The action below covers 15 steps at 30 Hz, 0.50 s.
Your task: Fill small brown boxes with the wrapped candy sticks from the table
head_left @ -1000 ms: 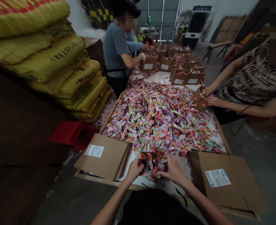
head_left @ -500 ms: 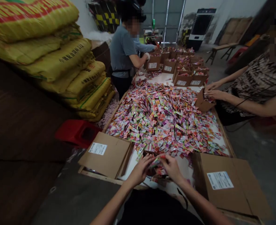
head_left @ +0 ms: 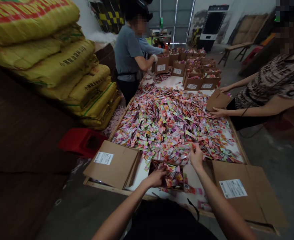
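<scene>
A small open carton (head_left: pixel 179 187) stands in front of me, filled with colourful small packets (head_left: pixel 173 173). At its left side my left hand (head_left: pixel 156 177) reaches inside, fingers curled on some of the packets; their tips are partly hidden. My right hand (head_left: pixel 196 157) is raised beyond the carton's right corner, at the near edge of a wide packet pile (head_left: pixel 166 123). Its thumb and fingers pinch a pinkish packet (head_left: pixel 186 146). A few loose packets (head_left: pixel 193 190) lie just right of the carton.
Flat cardboard stacks lie left (head_left: pixel 122 166) and right (head_left: pixel 249 190) on the table. One co-worker (head_left: pixel 129 50) stands at the far left among filled cartons (head_left: pixel 193 85); another at right tilts a carton (head_left: pixel 215 100). Yellow sacks (head_left: pixel 69 63) and a red stool (head_left: pixel 79 141) are left.
My right hand has moved from over the carton up and right to the pile. My left hand has lowered into the carton. The right co-worker has tilted their carton.
</scene>
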### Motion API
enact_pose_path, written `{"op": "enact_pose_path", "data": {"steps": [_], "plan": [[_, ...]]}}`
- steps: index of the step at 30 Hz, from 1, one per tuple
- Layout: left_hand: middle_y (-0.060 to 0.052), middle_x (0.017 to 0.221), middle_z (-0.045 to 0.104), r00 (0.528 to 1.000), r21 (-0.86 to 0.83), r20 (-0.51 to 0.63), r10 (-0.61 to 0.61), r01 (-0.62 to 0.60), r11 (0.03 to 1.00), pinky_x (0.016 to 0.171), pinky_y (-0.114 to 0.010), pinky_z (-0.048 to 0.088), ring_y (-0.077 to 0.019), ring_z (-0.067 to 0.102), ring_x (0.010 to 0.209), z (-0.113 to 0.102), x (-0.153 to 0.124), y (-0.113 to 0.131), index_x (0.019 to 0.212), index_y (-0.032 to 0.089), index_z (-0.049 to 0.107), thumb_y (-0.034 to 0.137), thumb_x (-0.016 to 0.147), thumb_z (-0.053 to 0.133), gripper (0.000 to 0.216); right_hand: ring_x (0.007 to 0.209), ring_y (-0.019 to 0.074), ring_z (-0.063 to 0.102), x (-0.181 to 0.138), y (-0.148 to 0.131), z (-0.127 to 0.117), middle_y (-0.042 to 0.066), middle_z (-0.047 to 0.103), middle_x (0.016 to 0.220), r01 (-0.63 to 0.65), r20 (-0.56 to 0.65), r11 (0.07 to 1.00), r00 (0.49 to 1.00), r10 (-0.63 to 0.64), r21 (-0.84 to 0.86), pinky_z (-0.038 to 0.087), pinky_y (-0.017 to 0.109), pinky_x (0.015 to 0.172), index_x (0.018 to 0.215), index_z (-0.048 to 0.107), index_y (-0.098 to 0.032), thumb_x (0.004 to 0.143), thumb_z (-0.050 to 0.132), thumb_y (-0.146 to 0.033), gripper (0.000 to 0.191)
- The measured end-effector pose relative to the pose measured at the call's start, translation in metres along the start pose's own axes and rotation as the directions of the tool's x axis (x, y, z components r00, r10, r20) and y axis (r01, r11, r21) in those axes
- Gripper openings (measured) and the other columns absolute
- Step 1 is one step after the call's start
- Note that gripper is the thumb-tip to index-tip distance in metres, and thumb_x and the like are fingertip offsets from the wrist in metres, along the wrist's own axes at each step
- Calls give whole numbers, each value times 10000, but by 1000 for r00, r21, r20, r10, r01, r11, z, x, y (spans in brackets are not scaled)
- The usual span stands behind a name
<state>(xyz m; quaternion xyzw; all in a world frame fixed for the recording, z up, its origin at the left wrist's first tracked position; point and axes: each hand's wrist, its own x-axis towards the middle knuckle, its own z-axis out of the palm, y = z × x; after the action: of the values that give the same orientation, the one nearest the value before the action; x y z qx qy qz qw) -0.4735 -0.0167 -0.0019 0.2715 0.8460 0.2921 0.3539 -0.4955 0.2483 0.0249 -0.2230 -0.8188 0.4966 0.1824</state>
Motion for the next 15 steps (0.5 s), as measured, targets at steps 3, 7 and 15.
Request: {"op": "enact_pose_path", "data": {"steps": [3, 7, 15], "plan": [[-105, 1349, 679, 985, -30, -173, -10, 5, 1000, 1130, -371, 420, -233, 591, 1282, -22, -19, -2, 1274, 212, 660, 134, 869, 427, 474, 931, 270, 680, -1, 0, -15, 158, 759, 1029, 55, 67, 998, 996, -55, 3, 516, 417, 896, 1010, 703, -149, 886, 435, -497, 457], [-170, 1342, 631, 795, -118, -586, -154, 104, 988, 1141, -468, 412, -267, 560, 1293, -25, -37, -17, 1327, 148, 557, 224, 928, 401, 435, 996, 226, 680, -44, -23, -2, 112, 751, 1075, 280, 343, 960, 899, -271, 24, 524, 377, 920, 1077, 709, -184, 967, 377, -265, 358], [-163, 1508, 529, 729, 54, -684, 19, 25, 998, 1205, -468, 365, -233, 447, 1439, -1, -47, -9, 1456, 167, 463, 250, 996, 355, 480, 1385, 247, 473, -105, -43, 43, 155, 512, 1495, 371, 764, 928, 595, -251, 17, 380, 427, 1181, 1480, 453, -151, 860, 623, -204, 645]]}}
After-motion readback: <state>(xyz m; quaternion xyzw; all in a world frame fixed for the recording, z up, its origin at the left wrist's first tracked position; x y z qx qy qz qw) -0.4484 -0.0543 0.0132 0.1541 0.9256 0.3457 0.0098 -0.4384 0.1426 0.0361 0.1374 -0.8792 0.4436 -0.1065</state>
